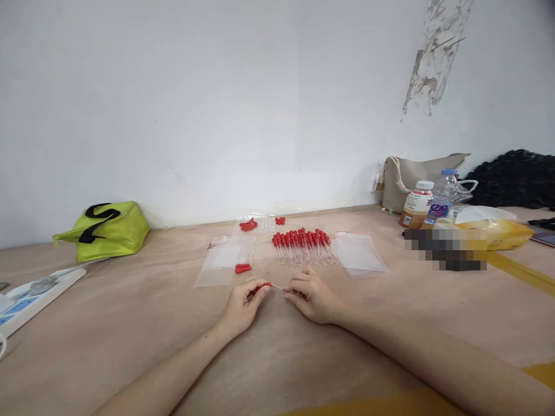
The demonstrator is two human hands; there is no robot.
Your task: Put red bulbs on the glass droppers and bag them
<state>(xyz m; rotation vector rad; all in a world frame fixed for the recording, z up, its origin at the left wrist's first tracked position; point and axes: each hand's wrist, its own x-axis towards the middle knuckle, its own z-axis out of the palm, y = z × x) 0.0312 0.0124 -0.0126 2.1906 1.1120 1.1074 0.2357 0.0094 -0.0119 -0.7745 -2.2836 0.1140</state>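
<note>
My left hand (243, 301) is closed around a red rubber bulb (267, 284), its end showing between thumb and forefinger. From that bulb a thin clear dropper tube (276, 287) runs to my right hand (313, 296), which pinches its other end. Just beyond my left hand lie a few loose red bulbs (243, 268) beside clear tubes. A row of assembled droppers (302, 238) with red bulbs lies beyond my right hand, bulbs toward the wall. Farther back, more red bulbs (248, 225) and clear tubes (266, 225) rest on clear plastic.
Clear zip bags (362, 254) flank the droppers. At left are a lime-green bag (113, 231) and a power strip (60, 289). Toward the right stand a beige bag (396, 185), a brown drink bottle (417, 205), a clear bottle (442, 193) and a yellow tissue pack (505, 234).
</note>
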